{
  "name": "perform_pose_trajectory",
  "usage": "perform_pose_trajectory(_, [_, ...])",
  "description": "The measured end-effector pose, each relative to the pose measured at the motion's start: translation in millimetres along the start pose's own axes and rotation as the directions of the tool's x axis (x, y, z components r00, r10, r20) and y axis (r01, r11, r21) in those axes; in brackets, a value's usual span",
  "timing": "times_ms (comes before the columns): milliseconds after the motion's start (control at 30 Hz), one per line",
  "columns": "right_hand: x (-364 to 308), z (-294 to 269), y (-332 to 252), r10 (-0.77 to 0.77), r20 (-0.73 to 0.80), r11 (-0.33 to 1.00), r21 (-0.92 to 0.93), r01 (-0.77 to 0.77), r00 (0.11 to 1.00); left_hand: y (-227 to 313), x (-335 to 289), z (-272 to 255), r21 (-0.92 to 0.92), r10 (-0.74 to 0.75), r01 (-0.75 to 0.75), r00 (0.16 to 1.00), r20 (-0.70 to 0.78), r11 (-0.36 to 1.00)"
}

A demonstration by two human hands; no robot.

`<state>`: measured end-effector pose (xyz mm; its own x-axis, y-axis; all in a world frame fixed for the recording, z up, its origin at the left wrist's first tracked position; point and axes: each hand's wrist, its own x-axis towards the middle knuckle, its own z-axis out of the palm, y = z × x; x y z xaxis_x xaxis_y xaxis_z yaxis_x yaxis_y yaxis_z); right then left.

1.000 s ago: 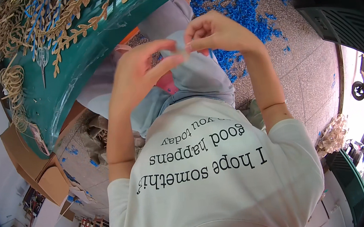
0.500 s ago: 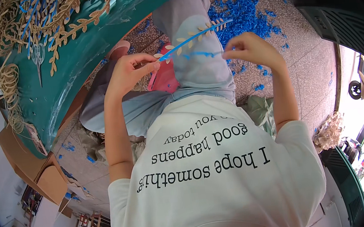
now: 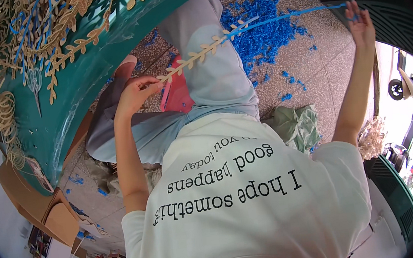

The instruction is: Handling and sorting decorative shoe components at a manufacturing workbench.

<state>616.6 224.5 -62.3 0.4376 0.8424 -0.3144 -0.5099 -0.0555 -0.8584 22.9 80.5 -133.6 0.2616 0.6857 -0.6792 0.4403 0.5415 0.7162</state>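
Across the upper middle, one long slanting line

Watching from afar, I have the left hand (image 3: 137,95) left of centre, thumb and fingers pinched on the lower-left end of a tan leaf-edged strip (image 3: 200,55). The strip lies up and to the right of it, its long axis climbing across a light-blue trouser leg (image 3: 221,81) toward the heap of curly blue shreds (image 3: 257,46) at upper centre. Along its far part it meets a thin blue band (image 3: 288,15), which runs on almost level to the right hand (image 3: 360,25), upper right. That hand stands well apart from the left, fingers nearly straight; I cannot tell whether they grip the band's end. What I judge decisive: the left hand is nearer, right at the tan strip's end; the right meets only the band, beyond the strip's far tip. Upper left, gold leaf strands (image 3: 75,48) and scissors (image 3: 34,85) lie on a dark-green tabletop (image 3: 62,112).
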Motion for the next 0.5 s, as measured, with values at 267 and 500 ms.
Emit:
perform_pose_trajectory(267, [81.4,-108.1,-58.8,-0.781,-0.292,0.555,-0.729,0.400,0.552,-18.1,-14.9,-9.1,-0.115,-0.011,0.007,0.999,-0.035,0.993])
perform_pose_trajectory(500, [77.3,-191.6,-106.3,-0.907,-0.168,0.188,-0.982,0.016,0.386,-41.7,-19.6,-19.7,-0.151,-0.045,0.027,0.992,-0.118,0.988])
